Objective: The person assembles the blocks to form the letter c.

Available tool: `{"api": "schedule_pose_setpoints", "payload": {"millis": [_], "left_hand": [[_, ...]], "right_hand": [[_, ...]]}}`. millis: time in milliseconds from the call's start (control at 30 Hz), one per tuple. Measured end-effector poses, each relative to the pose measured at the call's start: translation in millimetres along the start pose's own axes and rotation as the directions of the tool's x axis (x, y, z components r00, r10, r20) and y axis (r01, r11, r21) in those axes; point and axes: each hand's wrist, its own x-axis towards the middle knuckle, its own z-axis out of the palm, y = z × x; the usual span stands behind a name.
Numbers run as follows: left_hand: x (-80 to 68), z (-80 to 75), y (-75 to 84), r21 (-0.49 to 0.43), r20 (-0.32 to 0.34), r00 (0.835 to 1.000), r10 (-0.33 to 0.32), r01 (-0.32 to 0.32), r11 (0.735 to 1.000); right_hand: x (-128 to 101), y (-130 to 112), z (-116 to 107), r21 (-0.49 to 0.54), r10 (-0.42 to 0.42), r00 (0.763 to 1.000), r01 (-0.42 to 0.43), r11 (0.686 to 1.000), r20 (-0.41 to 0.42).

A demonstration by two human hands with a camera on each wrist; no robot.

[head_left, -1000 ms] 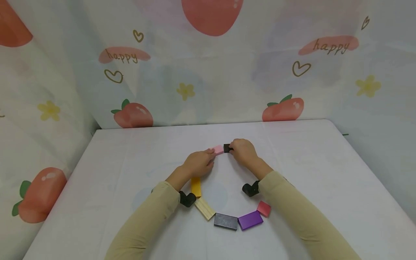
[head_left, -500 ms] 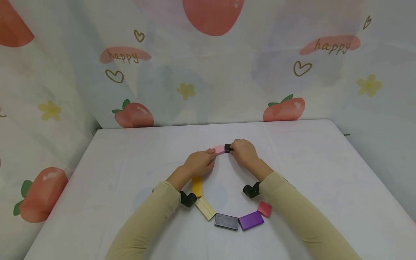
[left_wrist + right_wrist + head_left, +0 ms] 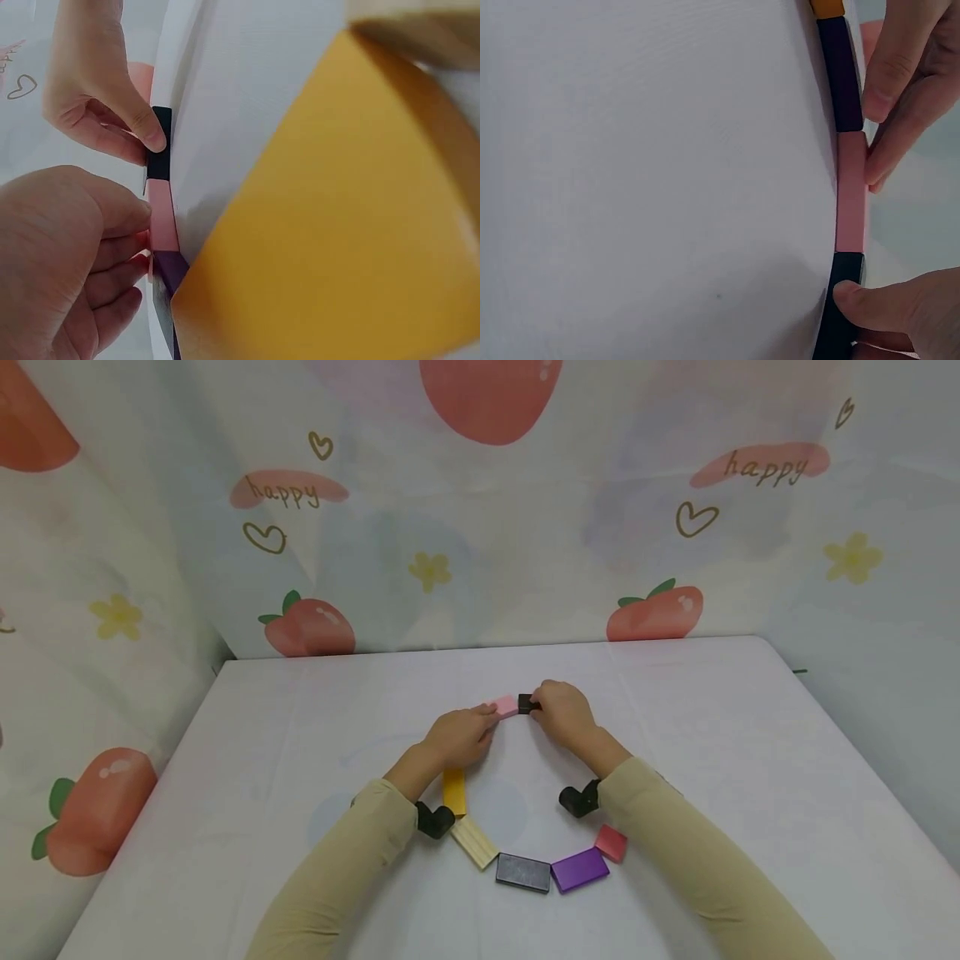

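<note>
My right hand pinches a black block at the far side of a curved row, its thumb pressed on the near face. End to end with that block lies a pink block. The left hand's extended fingers touch the pink block's outer side, while its thumb lies at a dark purple block, as the right wrist view shows. In the head view the left hand hides the purple one. Beyond it along the curve comes a yellow block, large in the left wrist view.
Nearer to me the curve goes on with a plain wood block, a dark grey block, a purple block and a red block. A white cloth covers the table. Behind hangs a printed curtain.
</note>
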Motion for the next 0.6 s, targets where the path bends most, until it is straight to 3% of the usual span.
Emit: {"api": "schedule_pose_setpoints", "payload": {"millis": [100,167,233,300,367,433,500,600], "left_hand": [[2.9,-0.1,-3.3,-0.122,-0.021,0.999,-0.039,0.036,0.992],[6.1,1.0,-8.0,-0.255,-0.043,0.996,-0.084,0.07,0.964],[7.6,0.4,-12.8,-0.401,-0.06,0.987,-0.148,0.112,0.909],[5.9,0.1,-17.2,-0.531,-0.08,0.976,-0.2,0.128,0.838],[-1.5,-1.5,-21.3,-0.626,-0.108,0.964,-0.244,0.125,0.77],[-14.3,-2.8,-26.0,-0.678,-0.155,0.951,-0.266,0.093,0.729],[-32.1,-2.7,-31.8,-0.692,-0.213,0.935,-0.284,0.061,0.719],[-62.4,0.6,-41.9,-0.651,-0.298,0.901,-0.317,0.051,0.757]], "right_hand": [[2,2,-3,0.135,0.063,0.997,-0.068,0.989,0.042],[3,4,-6,0.248,0.122,0.991,-0.131,0.96,0.052],[4,7,-6,0.359,0.189,0.982,-0.181,0.916,0.015],[2,11,-7,0.458,0.242,0.968,-0.188,0.869,-0.062],[-4,18,-7,0.537,0.293,0.946,-0.178,0.825,-0.137],[-13,27,-9,0.597,0.341,0.924,-0.177,0.782,-0.172],[-25,38,-12,0.645,0.382,0.91,-0.196,0.738,-0.16],[-50,56,-18,0.711,0.433,0.895,-0.236,0.662,-0.106]]}}
